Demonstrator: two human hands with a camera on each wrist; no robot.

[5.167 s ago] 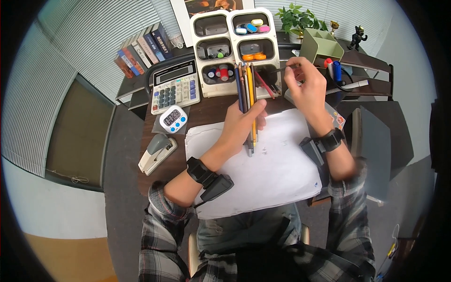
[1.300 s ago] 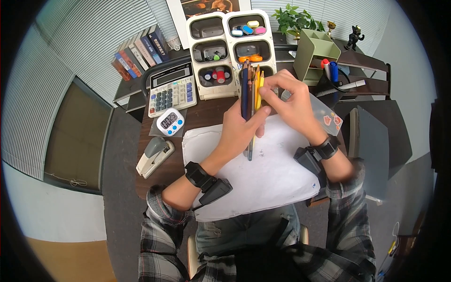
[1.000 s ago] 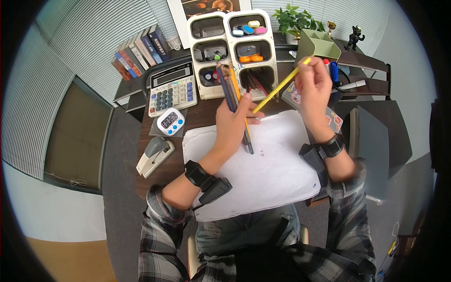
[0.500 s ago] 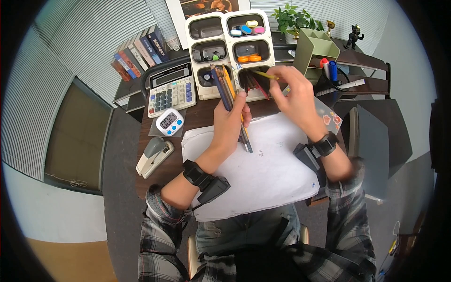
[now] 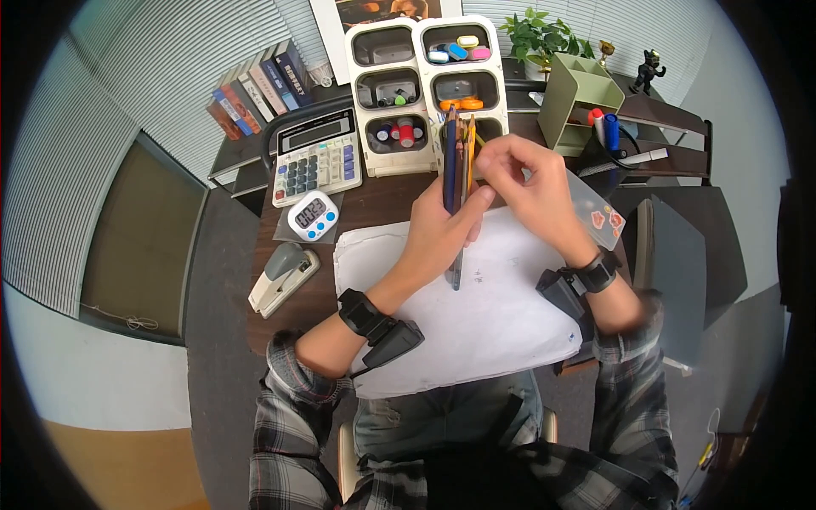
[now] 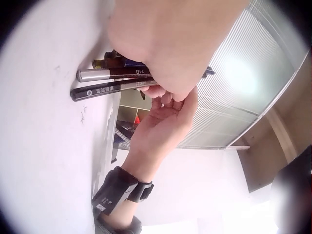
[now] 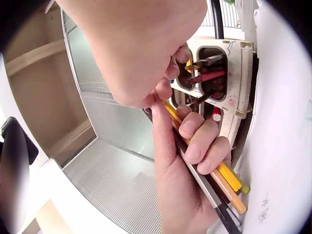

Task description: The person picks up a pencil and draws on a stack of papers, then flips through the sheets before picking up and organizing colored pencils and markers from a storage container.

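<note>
The left hand (image 5: 438,234) grips a bundle of pencils (image 5: 450,170), held nearly upright over white paper (image 5: 459,340). Dark blue, brown and orange-yellow barrels show in it. Thumb and fingertips of the right hand (image 5: 535,187) meet at the bundle's upper right side. In the right wrist view, the right hand (image 7: 141,48) pinches the upper end of a yellow pencil (image 7: 170,112), its tip hidden. Behind the bundle stands a white organizer (image 5: 425,157); its lower right compartment, partly covered by the hands, contains pencils, seen as loose red and dark ones (image 7: 207,77) in the right wrist view.
A calculator (image 5: 319,166), a timer (image 5: 313,215) and a stapler (image 5: 285,279) lie left of the paper. At the right stand a green holder (image 5: 565,115) and a dark pen cup with red and blue markers (image 5: 612,132). Books (image 5: 263,89) and a plant (image 5: 544,38) are farther back.
The right hand has come away from the lower right compartment, where it held a yellow pencil, and moved left to the bundle. The left hand has shifted right, the bundle now more upright.
</note>
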